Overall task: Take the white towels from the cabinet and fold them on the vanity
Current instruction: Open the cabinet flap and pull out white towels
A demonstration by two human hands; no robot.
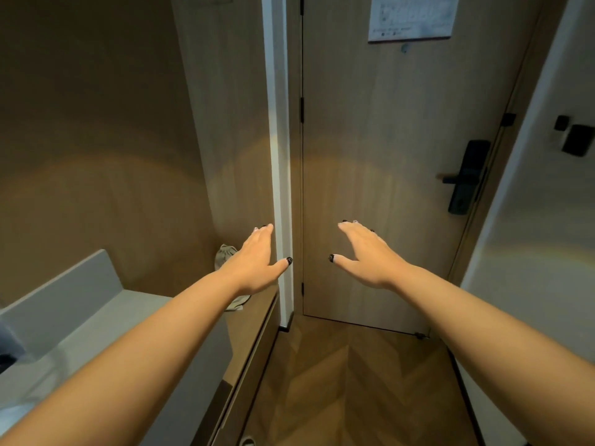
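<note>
Both my arms reach forward at waist height with nothing in them. My left hand (257, 262) is flat, fingers straight, palm down, over the far end of the grey vanity top (106, 320). My right hand (367, 255) is flat too, held in the air in front of the wooden door (386, 175). A crumpled pale cloth (227, 255) lies at the vanity's far end against the wall, partly hidden by my left wrist. No white towels and no open cabinet are in view.
A white pillar (278, 156) stands between the left wall panel and the door. The door carries a black electronic lock with a handle (465, 178) and a notice sheet (413, 17). Herringbone wood floor (347, 387) lies below. Black wall switches (576, 138) sit at right.
</note>
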